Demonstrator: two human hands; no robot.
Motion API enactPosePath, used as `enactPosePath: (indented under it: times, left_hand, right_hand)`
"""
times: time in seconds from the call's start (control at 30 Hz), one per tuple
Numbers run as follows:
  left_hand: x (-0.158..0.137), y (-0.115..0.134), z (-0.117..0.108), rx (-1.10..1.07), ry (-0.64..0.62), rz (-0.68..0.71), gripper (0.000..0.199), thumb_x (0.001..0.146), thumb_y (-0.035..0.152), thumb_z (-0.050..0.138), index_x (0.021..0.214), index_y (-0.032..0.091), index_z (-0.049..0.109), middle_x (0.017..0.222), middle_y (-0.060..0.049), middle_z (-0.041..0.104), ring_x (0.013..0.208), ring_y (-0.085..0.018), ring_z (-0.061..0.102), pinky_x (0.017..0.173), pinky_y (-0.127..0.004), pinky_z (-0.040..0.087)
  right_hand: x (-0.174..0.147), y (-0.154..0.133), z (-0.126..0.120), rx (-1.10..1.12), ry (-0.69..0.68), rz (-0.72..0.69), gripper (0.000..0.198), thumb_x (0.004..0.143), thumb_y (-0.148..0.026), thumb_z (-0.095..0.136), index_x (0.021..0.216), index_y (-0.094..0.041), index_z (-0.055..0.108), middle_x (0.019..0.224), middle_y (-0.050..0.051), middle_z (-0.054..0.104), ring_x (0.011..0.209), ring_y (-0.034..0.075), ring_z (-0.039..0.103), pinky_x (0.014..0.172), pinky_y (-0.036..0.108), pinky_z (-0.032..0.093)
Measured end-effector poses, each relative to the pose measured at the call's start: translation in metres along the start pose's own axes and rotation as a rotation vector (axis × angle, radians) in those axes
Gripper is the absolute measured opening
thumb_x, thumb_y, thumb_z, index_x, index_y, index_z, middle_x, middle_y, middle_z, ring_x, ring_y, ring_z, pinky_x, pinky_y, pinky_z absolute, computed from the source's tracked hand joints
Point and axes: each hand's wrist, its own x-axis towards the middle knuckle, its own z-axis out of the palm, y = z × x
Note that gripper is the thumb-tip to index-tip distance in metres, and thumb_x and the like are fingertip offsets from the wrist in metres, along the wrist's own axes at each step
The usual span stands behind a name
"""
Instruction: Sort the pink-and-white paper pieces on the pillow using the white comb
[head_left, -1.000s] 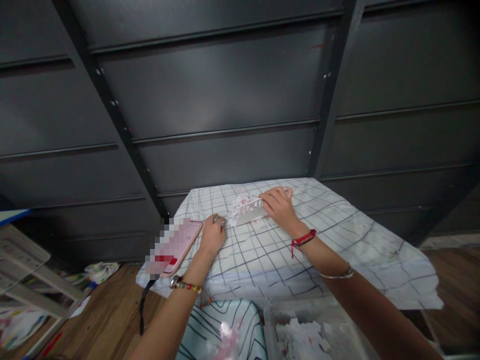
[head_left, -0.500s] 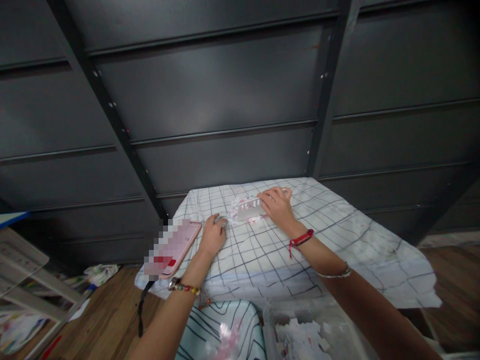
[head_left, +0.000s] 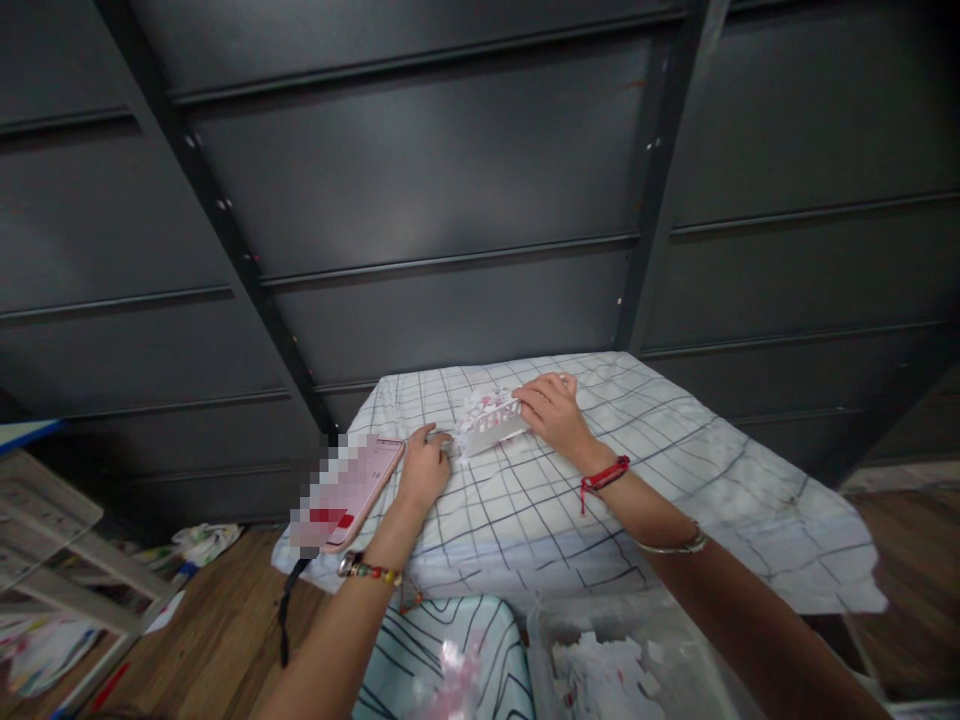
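Observation:
On the white checked cloth [head_left: 510, 510], my right hand [head_left: 553, 410] is closed around the right end of a small white basket [head_left: 499, 430] with slots along its side. Small white and pink pieces [head_left: 480, 402] show at and behind the basket's upper edge; whether they lie inside it I cannot tell. My left hand [head_left: 427, 468] rests on the cloth near the basket's left end, its fingers apart and nothing visible in them. Beside it lies a pink-cased phone [head_left: 375, 480], partly blurred out.
Near me, a clear plastic bin [head_left: 544, 630] holds white paper-like pieces [head_left: 604, 675]. To its left is a pale green surface with dark lines [head_left: 495, 640], with a pink and clear plastic bundle [head_left: 454, 680] on it. A dark panelled wall [head_left: 450, 180] stands behind the cloth.
The basket has tilted and shifted slightly toward me, covering pink pieces that showed in front of it. My right hand keeps its hold; my left hand has barely moved.

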Motion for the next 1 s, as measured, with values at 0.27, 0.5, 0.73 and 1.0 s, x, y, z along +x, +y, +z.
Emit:
enactPosePath:
  times: [0.27,0.5,0.73,1.0]
  left_hand:
    - [0.0008,0.0023,-0.0036,-0.015,-0.033,-0.042,0.038,0.070,-0.001,0.043,0.097,0.013,0.066,0.122,-0.012,0.054,0.113,-0.024,0.051,0.102,-0.043,0.037]
    - [0.0011,0.0037,-0.0058,-0.013,-0.043,-0.040,0.038,0.071,-0.001,0.043,0.096,0.014,0.066,0.121,-0.011,0.054,0.112,-0.024,0.051,0.102,-0.043,0.037]
    - [0.0019,0.0073,-0.0089,0.002,-0.090,-0.080,0.038,0.071,-0.002,0.044,0.100,0.010,0.066,0.124,-0.014,0.052,0.115,-0.024,0.049,0.104,-0.040,0.035]
    - [0.0023,0.0073,-0.0089,0.012,-0.101,-0.072,0.038,0.072,-0.001,0.044,0.100,0.011,0.066,0.124,-0.014,0.053,0.115,-0.024,0.050,0.103,-0.040,0.037]
  right_hand:
    - [0.0000,-0.0003,-0.0003,0.046,0.034,-0.030,0.018,0.085,-0.016,0.045,0.084,-0.019,0.063,0.080,0.002,0.064,0.083,0.018,0.050,0.080,0.037,0.027]
    - [0.0016,0.0007,-0.0045,0.080,0.122,-0.020,0.017,0.083,-0.015,0.046,0.083,-0.019,0.063,0.077,0.002,0.064,0.082,0.017,0.051,0.078,0.036,0.029]
    - [0.0009,0.0042,-0.0046,0.125,0.048,-0.002,0.017,0.082,-0.015,0.045,0.079,-0.020,0.061,0.075,0.001,0.064,0.078,0.017,0.052,0.077,0.036,0.029]
    - [0.0010,0.0036,-0.0063,0.228,0.075,-0.069,0.015,0.083,-0.016,0.046,0.080,-0.020,0.060,0.075,0.002,0.063,0.076,0.016,0.053,0.073,0.034,0.033]
